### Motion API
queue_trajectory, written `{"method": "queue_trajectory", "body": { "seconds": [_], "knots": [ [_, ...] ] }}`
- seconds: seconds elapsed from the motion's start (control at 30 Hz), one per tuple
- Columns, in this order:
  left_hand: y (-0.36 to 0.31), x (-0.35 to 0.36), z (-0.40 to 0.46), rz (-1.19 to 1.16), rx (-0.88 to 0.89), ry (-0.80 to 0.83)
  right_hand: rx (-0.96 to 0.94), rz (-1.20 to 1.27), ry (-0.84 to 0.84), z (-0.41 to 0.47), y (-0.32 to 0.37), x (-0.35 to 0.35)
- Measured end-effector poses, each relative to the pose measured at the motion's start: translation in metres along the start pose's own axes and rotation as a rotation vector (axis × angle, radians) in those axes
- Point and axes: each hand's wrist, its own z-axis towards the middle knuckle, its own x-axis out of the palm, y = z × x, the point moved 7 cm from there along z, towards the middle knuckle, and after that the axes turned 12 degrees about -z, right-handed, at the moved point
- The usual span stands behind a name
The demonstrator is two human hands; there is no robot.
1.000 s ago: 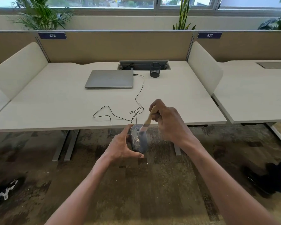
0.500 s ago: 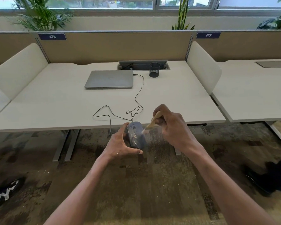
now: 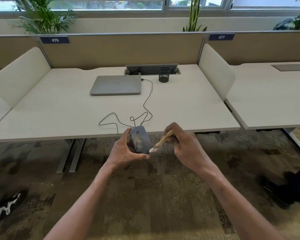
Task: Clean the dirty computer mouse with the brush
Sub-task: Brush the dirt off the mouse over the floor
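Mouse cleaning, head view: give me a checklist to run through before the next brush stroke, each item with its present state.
1. Mouse gripped firmly by the left hand: ok, fingers and thumb wrap round it.
2. Brush held by the right hand: ok, handle pinched.
3. Bristles at the mouse: ok, tip sits at its near right edge; actual contact cannot tell.
4. Dirt left to brush: not ok, specks show on the mouse's top.
5. Cable free of snags: ok, it lies loose on the desk.
6. Debris kept off the laptop: ok, mouse is held off the desk's near edge, over the floor.
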Motion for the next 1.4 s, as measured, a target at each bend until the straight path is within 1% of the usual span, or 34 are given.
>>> {"method": "queue_trajectory", "body": {
  "seconds": [0.1, 0.17, 0.33, 0.47, 0.63, 0.77, 0.87, 0.93, 1.07, 1.2, 1.4],
  "knots": [
    [-0.001, 0.003, 0.001, 0.035, -0.004, 0.031, -0.049, -0.007, -0.105, 0.008, 0.011, -0.012],
    [-0.001, 0.006, 0.002, 0.057, -0.005, 0.042, -0.088, -0.044, -0.131, 0.014, 0.020, -0.013],
    [-0.001, 0.008, 0.004, 0.065, -0.002, 0.032, -0.136, -0.154, -0.060, 0.011, 0.032, 0.003],
    [0.001, -0.001, 0.003, 0.063, -0.008, -0.009, -0.127, -0.200, -0.001, -0.002, 0.029, 0.012],
    [0.001, -0.009, 0.003, -0.007, -0.033, -0.065, -0.103, -0.190, 0.046, -0.019, 0.023, 0.018],
    [0.003, -0.008, 0.004, -0.008, -0.038, -0.066, -0.035, -0.128, -0.037, -0.016, 0.017, 0.003],
    [0.003, -0.003, 0.006, 0.017, -0.034, -0.043, -0.042, -0.105, -0.109, -0.007, 0.021, -0.004],
    [0.003, -0.001, 0.007, 0.023, -0.030, -0.034, -0.039, -0.087, -0.120, -0.004, 0.022, -0.003],
    [0.002, -0.005, 0.007, 0.010, -0.034, -0.046, -0.026, -0.070, -0.106, -0.011, 0.017, 0.005],
    [0.003, -0.014, 0.006, -0.001, -0.041, -0.070, 0.011, -0.034, -0.047, -0.022, 0.008, 0.012],
    [0.001, -0.011, 0.002, 0.005, -0.046, -0.014, 0.037, 0.033, -0.169, -0.013, -0.001, -0.002]
  ]
}}
